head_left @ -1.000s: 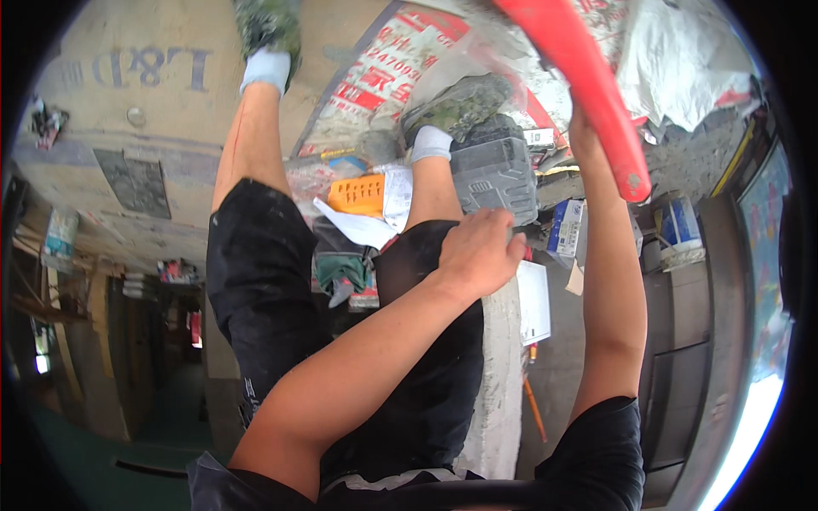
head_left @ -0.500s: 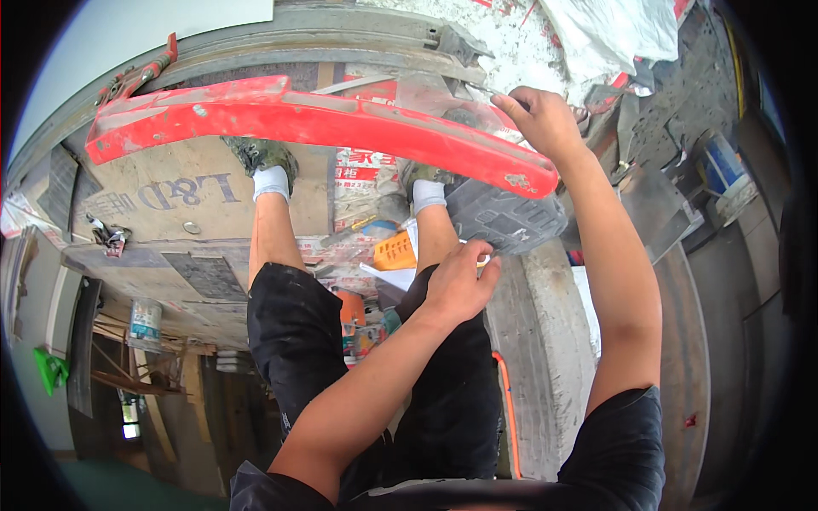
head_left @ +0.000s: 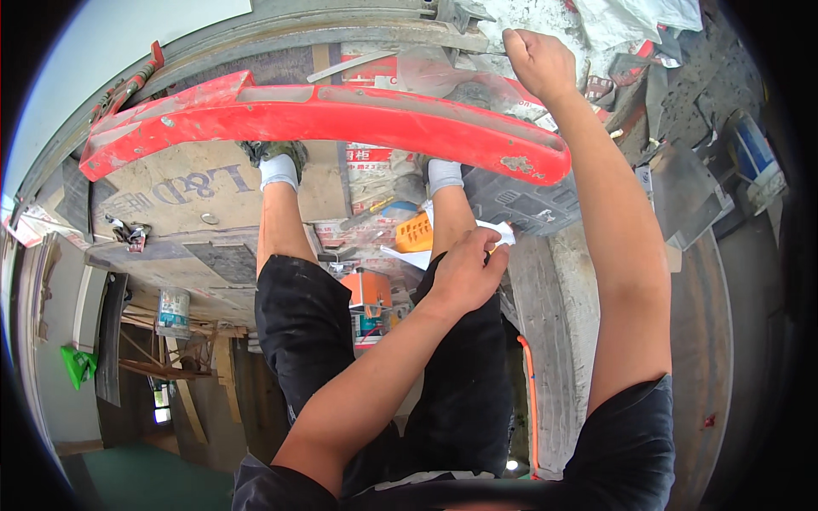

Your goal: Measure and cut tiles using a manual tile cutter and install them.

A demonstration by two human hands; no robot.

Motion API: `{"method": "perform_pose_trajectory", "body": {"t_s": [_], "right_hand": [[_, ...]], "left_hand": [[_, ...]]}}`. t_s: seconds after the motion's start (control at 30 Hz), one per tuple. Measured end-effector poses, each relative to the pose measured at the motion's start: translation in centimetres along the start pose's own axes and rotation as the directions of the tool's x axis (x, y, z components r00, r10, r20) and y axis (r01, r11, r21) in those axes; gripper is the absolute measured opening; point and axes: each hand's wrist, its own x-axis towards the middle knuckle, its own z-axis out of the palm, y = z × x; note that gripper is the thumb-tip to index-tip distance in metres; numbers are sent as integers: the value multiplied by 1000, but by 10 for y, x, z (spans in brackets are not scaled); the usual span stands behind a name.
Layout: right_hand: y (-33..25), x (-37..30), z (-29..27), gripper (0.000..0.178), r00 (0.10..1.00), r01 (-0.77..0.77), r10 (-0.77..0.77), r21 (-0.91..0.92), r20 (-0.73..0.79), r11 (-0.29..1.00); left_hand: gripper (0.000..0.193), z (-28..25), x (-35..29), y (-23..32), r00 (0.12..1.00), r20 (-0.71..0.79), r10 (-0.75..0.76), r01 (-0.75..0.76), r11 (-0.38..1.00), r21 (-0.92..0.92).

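My left hand (head_left: 469,271) is closed in a loose pinch above my knee, thumb and fingers curled together. Anything in that pinch is too small or hidden to name. Beyond the right end of a long red bar (head_left: 341,125), my right hand (head_left: 543,64) is raised in a closed fist; I cannot see what it encloses. The bar has recessed channels and a scuffed right end. It spans the view in front of my shins, looking curved, apart from my left hand. My right forearm passes beside its right end.
A grey plastic case (head_left: 528,204) lies by my foot, near an orange-yellow item (head_left: 415,232) and white paper. An orange box (head_left: 368,289) sits between my legs. Printed boards (head_left: 170,192) cover the ground at left; a bucket (head_left: 173,311) and a blue-white bucket (head_left: 754,149) stand at the sides.
My right hand has moved farther away and slightly right, its fingers closing more tightly. My left hand keeps its pinch. The whole view has shifted slightly.
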Motion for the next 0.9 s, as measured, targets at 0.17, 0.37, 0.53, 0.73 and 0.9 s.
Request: {"method": "perform_pose_trajectory", "body": {"t_s": [0.17,0.37,0.53,0.73,0.9], "right_hand": [[-4,2,-2,48,1000,-11,13,-103,16,995],[-4,6,-7,52,994,4,11,-132,112,991],[-1,5,-4,55,993,43,-25,-152,118,987],[-6,6,-8,59,995,32,-14,-177,101,984],[-12,-18,-25,70,949,-19,4,44,314,999]], "left_hand": [[38,-4,-1,-1,1000,-8,-13,13,1000,7],[36,-14,-4,3,999,-10,-49,49,998,35],[38,-21,-8,1,999,-32,18,-19,999,-41],[32,-28,-11,6,1000,-2,3,-3,999,39],[36,-31,-8,16,996,-63,65,-68,997,-41]]}}
